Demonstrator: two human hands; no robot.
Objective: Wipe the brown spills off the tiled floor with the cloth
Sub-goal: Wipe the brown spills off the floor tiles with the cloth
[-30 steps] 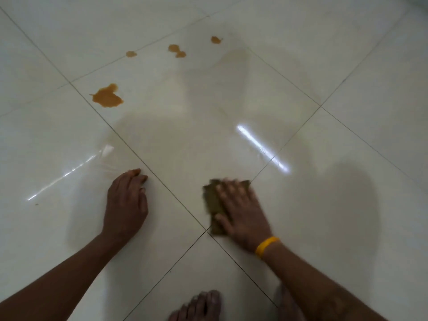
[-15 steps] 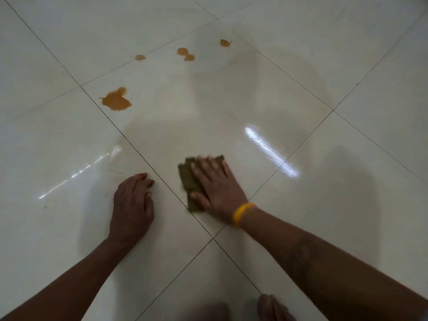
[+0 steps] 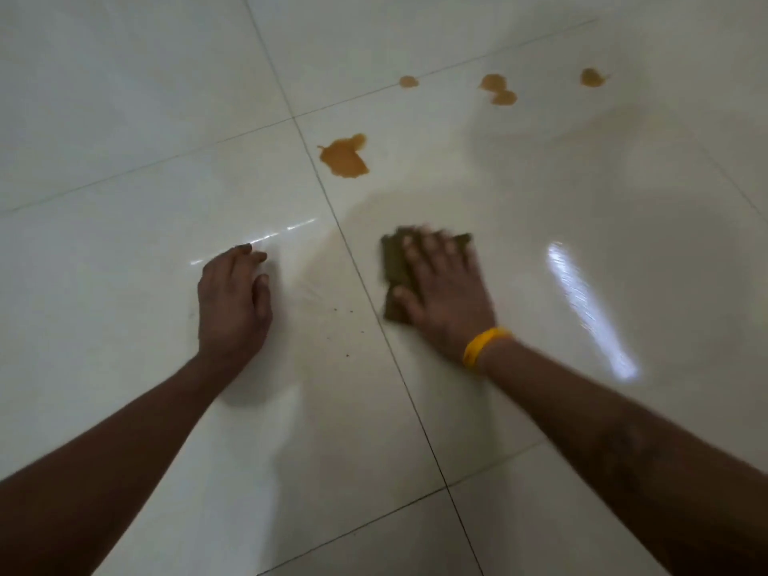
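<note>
From the head view, our right hand [image 3: 444, 293] lies flat with straight fingers pressing the olive cloth [image 3: 397, 268] onto the tiled floor [image 3: 124, 243]. Our left hand [image 3: 232, 301] rests on the floor, fingers loosely bent, holding nothing. The large brown spill [image 3: 344, 156] lies beyond the cloth, smaller spills [image 3: 498, 90] farther off.

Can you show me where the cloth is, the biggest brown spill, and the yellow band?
Olive-green wiping cloth [image 3: 392, 264]: head view, bare left part beside the fingers.
Biggest brown spill [image 3: 344, 158]: head view, its middle.
Yellow wristband [image 3: 482, 347]: head view, on the right wrist.
</note>
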